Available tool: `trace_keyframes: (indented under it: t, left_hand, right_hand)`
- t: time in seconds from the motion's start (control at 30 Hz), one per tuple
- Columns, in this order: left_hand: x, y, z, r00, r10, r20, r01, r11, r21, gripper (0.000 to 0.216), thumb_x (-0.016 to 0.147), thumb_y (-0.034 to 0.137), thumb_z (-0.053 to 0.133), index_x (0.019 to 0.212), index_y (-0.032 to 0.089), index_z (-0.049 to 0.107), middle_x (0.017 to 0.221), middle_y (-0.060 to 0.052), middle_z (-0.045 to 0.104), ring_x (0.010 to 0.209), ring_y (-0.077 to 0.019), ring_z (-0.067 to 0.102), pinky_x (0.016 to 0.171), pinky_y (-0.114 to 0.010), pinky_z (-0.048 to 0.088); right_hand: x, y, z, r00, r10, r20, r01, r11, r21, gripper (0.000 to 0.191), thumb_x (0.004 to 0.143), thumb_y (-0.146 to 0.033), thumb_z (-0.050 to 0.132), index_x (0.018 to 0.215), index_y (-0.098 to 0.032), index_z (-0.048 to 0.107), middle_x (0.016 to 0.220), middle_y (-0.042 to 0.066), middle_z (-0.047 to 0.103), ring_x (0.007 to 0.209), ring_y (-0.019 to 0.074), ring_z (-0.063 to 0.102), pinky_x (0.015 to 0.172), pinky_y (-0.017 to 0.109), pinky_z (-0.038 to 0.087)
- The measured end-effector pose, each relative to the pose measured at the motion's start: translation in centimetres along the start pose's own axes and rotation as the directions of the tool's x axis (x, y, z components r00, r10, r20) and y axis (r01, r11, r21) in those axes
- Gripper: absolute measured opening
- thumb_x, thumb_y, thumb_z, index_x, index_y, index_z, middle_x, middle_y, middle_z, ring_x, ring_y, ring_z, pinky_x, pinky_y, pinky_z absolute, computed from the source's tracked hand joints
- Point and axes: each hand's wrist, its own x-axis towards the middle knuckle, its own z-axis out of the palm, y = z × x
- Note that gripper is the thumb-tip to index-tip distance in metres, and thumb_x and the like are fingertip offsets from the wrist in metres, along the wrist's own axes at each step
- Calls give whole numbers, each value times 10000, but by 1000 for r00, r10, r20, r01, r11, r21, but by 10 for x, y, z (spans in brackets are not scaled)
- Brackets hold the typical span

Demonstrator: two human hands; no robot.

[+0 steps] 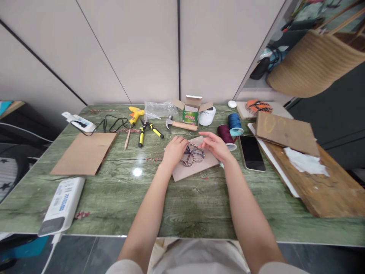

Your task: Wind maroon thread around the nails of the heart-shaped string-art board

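A small brown board (186, 171) lies in the middle of the green table (182, 205). On it is a round pattern of dark thread strung between nails (192, 155). My left hand (174, 150) rests on the board's left side with its fingers curled at the pattern's edge. My right hand (216, 145) hovers over the right side, fingers bent and pinched near the thread. What the fingertips hold is too small to see. A maroon thread spool (226, 136) stands just behind my right hand.
Behind the board lie a hammer (179, 124), pliers (148, 130), a yellow glue gun (135, 113), a small open box (190, 111) and a blue spool (235, 123). A phone (251, 152) and wooden boards (308, 167) are to the right. Cardboard (84, 153) and a white device (64, 203) lie left.
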Motion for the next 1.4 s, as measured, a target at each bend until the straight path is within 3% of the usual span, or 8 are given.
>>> trace_keyframes:
  t: [0.17,0.43,0.8,1.1,1.27,1.4]
  left_hand:
    - [-1,2,-2,1000,-9,24,10,1000,-9,220,910,246,416,933,183,625,893,-49,620,885,-189,506,762,-291,414]
    - [-3,8,-4,995,-90,38,95,980,-174,217,887,211,446,998,181,631,928,-48,655,928,-194,518,827,-310,426]
    - [-3,11,-4,989,-141,51,148,970,-194,230,877,197,446,1012,190,632,926,-48,658,923,-194,533,822,-313,428]
    - [-4,12,-6,988,-141,60,150,972,-179,238,881,205,440,1025,193,629,927,-55,650,930,-195,526,824,-320,430]
    - [-5,17,-6,990,-130,46,135,982,-132,250,886,221,437,1065,207,611,1078,-63,607,1016,-199,500,887,-341,410]
    - [-5,21,-5,995,-77,60,83,992,-98,279,886,222,435,1119,221,590,1171,-61,569,1079,-212,471,917,-362,397]
  right_hand:
    - [2,4,-3,1000,-6,4,6,995,-104,348,808,-300,567,1143,-212,578,602,-32,561,665,162,620,759,339,481]
    - [1,2,-8,998,-34,56,48,962,-269,340,832,-308,519,1150,-203,576,604,-17,571,665,178,615,745,355,476]
    - [-2,-6,-18,990,-40,136,103,860,-500,333,839,-329,518,1136,-203,603,653,3,618,690,172,562,709,305,408]
    - [-1,-2,-20,996,-40,81,82,767,-636,318,836,-316,494,1098,-208,637,605,-12,546,618,156,492,608,276,360]
    - [-4,-5,-24,997,-2,71,50,730,-682,311,822,-289,481,1069,-202,650,587,-27,504,567,133,445,555,255,323]
    - [-6,-8,-27,994,49,93,33,697,-717,260,789,-254,480,909,-181,699,565,-29,486,559,127,439,553,255,316]
